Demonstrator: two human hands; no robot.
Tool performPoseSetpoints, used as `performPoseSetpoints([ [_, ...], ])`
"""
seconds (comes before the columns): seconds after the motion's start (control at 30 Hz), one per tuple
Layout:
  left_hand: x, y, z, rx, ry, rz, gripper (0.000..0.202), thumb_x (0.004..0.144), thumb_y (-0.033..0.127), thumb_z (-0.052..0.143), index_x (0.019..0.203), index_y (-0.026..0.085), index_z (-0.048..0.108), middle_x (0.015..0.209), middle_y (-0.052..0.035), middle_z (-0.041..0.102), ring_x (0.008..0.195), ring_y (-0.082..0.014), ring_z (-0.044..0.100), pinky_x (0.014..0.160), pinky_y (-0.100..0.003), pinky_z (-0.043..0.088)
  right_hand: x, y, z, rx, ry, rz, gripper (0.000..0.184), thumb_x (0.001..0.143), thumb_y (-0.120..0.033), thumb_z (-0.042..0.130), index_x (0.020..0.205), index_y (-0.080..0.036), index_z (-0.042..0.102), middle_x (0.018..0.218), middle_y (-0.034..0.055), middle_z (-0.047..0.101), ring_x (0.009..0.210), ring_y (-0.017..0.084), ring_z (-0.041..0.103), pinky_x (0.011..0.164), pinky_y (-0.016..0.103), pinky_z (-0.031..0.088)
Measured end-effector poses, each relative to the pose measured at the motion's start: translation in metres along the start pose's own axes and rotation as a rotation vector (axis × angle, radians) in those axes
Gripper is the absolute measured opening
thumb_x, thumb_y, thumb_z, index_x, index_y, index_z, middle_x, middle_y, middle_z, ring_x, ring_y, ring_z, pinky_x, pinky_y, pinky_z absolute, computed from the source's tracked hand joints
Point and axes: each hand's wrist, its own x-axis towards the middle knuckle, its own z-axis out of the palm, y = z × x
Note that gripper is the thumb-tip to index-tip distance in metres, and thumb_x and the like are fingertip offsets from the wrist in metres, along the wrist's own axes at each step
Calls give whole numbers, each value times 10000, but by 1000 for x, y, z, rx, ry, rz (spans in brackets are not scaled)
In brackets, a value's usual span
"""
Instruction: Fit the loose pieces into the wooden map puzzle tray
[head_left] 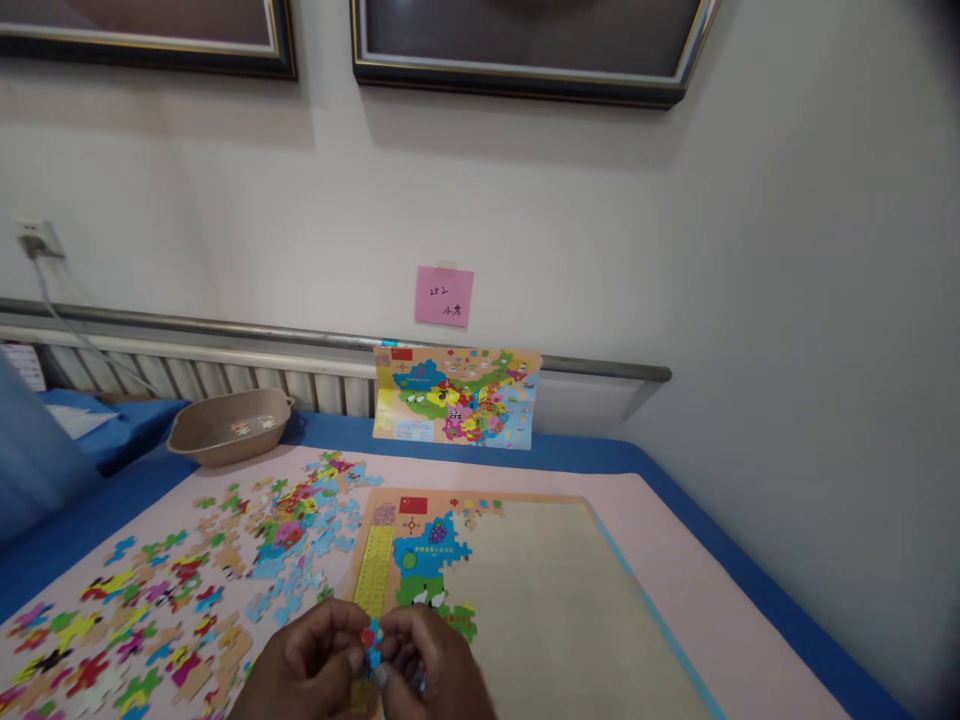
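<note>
Both my hands meet at the bottom edge of the view, over the near left corner of a jigsaw board. My left hand and my right hand pinch the same small puzzle piece, blue with a red spot, between their fingertips. The board holds a partly built colourful map along its left and top edges; the rest is bare beige. Loose puzzle pieces lie scattered to the left of my hands on a pink mat.
A reference map picture leans against the wall behind the board, under a pink sticky note. A beige oval basket sits at the back left on the blue table cover. The wall rail and radiator run behind.
</note>
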Motion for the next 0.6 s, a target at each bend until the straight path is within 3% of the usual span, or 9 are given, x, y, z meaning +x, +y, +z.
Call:
performPoseSetpoints([
  [0.4, -6, 9, 11, -59, 66, 25, 535, 616, 623, 917, 802, 155, 738, 608, 42, 546, 527, -76, 384, 538, -217, 290, -1, -8, -5, -28, -28, 19, 332, 770, -155, 661, 1087, -235, 715, 918, 12, 735, 769, 171, 670, 714, 257, 496],
  [0.6, -3, 6, 6, -21, 39, 3, 563, 612, 628, 916, 880, 161, 751, 627, 31, 576, 543, -96, 439, 538, -224, 332, 0, -12, -5, 8, -21, 16, 350, 747, -123, 650, 1078, -223, 706, 924, 24, 732, 786, 179, 673, 727, 265, 508],
])
